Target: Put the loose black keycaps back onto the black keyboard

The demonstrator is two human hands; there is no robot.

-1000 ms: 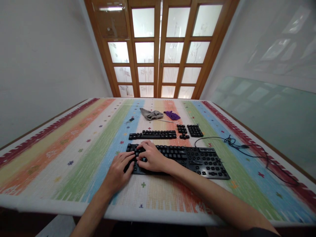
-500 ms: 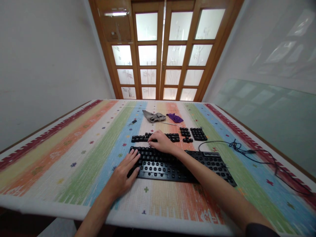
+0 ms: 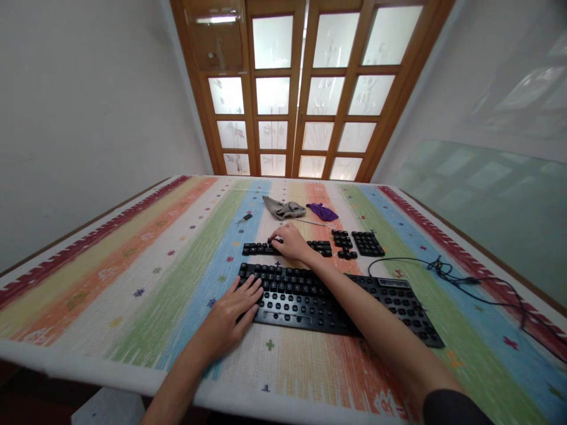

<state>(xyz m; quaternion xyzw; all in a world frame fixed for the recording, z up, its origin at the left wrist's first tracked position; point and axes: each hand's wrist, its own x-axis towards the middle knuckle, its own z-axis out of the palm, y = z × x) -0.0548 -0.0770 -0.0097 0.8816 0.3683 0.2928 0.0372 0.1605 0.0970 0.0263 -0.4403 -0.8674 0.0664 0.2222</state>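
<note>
A black keyboard [image 3: 287, 320] lies on the striped cloth; its upper rows bear keycaps, while bare key stems show lower down. My left hand [image 3: 233, 313] rests over its left end, fingers stretched and somewhat spread. Beyond the keyboard, my right hand [image 3: 290, 241] reaches to a row of loose black keycaps [image 3: 319, 247]. Its thumb and fingers are pinched together at a keycap [image 3: 271, 241], partly hidden by the fingertips. Further loose keycaps stand to the right: a small group [image 3: 342, 239] and the number-pad block [image 3: 368, 244]. My right forearm covers part of the keyboard.
Behind the keycaps lie a grey cloth [image 3: 284, 209], a purple cloth [image 3: 323, 211] and a thin rod [image 3: 310, 222]. A small black tool with wire loops [image 3: 246, 218] is farther left. The keyboard's cable [image 3: 443, 268] loops off to the right over the tablecloth [image 3: 177, 283].
My right hand has shifted slightly farther from the keyboard, over the keycap row. My left fingers have spread and drawn slightly nearer me on the keyboard's left end. The view has moved a little.
</note>
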